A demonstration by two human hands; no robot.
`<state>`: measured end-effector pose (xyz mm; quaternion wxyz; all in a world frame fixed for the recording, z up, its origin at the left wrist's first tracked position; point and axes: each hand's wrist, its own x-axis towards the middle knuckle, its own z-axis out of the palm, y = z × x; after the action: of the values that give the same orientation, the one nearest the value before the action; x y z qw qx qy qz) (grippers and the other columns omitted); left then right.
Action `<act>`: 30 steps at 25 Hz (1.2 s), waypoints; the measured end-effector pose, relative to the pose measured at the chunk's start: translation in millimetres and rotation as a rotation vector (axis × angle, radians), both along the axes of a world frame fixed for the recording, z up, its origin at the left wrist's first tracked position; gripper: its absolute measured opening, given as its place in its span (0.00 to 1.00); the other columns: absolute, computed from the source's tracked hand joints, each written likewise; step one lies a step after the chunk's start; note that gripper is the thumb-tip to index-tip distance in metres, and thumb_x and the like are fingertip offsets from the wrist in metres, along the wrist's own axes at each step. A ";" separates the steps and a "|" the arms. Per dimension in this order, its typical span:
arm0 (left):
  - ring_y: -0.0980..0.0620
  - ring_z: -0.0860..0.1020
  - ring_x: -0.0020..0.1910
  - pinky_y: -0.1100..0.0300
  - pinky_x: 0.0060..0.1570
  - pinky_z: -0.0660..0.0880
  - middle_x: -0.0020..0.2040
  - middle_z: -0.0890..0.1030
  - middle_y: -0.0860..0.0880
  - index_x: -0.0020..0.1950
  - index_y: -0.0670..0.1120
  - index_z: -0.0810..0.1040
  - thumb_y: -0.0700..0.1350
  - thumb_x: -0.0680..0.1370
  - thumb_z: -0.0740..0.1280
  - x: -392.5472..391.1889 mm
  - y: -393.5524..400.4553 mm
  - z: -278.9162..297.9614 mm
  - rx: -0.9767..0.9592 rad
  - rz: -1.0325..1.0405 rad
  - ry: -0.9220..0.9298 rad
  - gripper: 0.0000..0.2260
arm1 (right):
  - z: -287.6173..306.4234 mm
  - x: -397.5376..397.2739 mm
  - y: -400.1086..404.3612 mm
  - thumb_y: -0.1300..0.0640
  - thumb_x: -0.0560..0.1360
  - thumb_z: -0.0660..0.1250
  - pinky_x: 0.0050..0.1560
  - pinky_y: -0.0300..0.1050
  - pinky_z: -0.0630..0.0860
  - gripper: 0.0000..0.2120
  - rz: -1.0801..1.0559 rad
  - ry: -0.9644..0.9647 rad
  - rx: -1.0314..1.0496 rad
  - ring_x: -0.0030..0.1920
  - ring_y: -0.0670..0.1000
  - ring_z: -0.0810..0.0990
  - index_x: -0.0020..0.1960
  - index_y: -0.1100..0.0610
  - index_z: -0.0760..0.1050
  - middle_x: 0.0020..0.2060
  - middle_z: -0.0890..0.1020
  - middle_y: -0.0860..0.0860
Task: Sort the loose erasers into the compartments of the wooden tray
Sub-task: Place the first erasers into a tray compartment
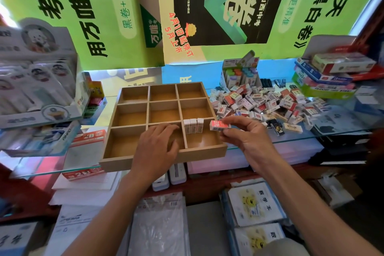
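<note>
Right hand pinches red 2B eraser at tray right edge, near three erasers standing in near-right compartment, likely to add fourth. Left hand rests on tray, fingers loosely bent, steadying it. Pile waits right of tray

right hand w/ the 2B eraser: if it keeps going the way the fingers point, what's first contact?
Likely the row of three erasers upright in the wooden tray's near-right compartment. The right hand, pinching the 2B eraser, points left at them; depth is unclear.

tray near-middle compartment: floor behind left hand | eraser labels: blurred
</note>
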<state>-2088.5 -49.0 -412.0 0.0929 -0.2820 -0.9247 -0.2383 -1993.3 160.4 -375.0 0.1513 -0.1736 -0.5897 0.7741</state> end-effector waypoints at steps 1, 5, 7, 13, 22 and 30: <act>0.50 0.73 0.65 0.49 0.67 0.69 0.64 0.78 0.51 0.66 0.52 0.75 0.47 0.78 0.66 1.2 0.8 1.1 0.021 0.004 0.009 0.16 | -0.9 -0.4 -0.7 0.70 0.74 0.69 0.40 0.41 0.82 0.08 -0.005 0.009 0.000 0.37 0.54 0.83 0.46 0.60 0.83 0.44 0.85 0.58; 0.50 0.75 0.62 0.51 0.65 0.69 0.61 0.80 0.50 0.64 0.49 0.77 0.43 0.77 0.68 9.4 9.9 11.5 0.158 -0.020 0.044 0.15 | -6.1 -6.0 -0.2 0.69 0.77 0.66 0.42 0.43 0.82 0.13 -0.043 0.071 0.087 0.43 0.52 0.84 0.57 0.57 0.80 0.46 0.86 0.55; 0.53 0.74 0.61 0.55 0.63 0.68 0.61 0.79 0.52 0.65 0.49 0.77 0.43 0.78 0.67 15.3 18.5 21.0 0.227 -0.050 0.005 0.15 | -6.4 -8.9 -1.1 0.72 0.76 0.65 0.45 0.43 0.81 0.17 -0.041 0.095 0.108 0.48 0.52 0.84 0.59 0.56 0.78 0.47 0.86 0.54; 0.54 0.73 0.60 0.54 0.64 0.67 0.62 0.78 0.54 0.70 0.50 0.74 0.54 0.79 0.67 20.8 34.0 28.4 0.107 -0.199 -0.020 0.20 | -2.5 -9.5 -4.4 0.73 0.74 0.68 0.47 0.43 0.81 0.22 0.005 0.116 0.261 0.45 0.48 0.83 0.62 0.52 0.76 0.52 0.84 0.53; 0.54 0.73 0.61 0.61 0.57 0.63 0.63 0.79 0.52 0.69 0.51 0.74 0.57 0.78 0.67 11.9 29.7 8.1 0.119 -0.115 -0.009 0.22 | -5.7 -30.4 -16.5 0.67 0.71 0.74 0.46 0.42 0.82 0.10 -0.025 -0.109 0.014 0.50 0.54 0.85 0.51 0.59 0.81 0.48 0.86 0.56; 0.49 0.53 0.78 0.46 0.75 0.52 0.79 0.55 0.51 0.80 0.55 0.50 0.78 0.70 0.53 -16.3 14.2 7.9 -0.298 -0.114 -0.079 0.44 | -0.2 -68.1 1.6 0.62 0.76 0.70 0.44 0.32 0.71 0.08 0.175 -0.141 1.246 0.47 0.46 0.78 0.50 0.50 0.78 0.50 0.81 0.49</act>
<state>-2104.8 -34.8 -404.0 0.0000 -0.3354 -0.9351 -0.1142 -2061.3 161.9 -375.2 0.1210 -0.0544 -0.9503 0.2817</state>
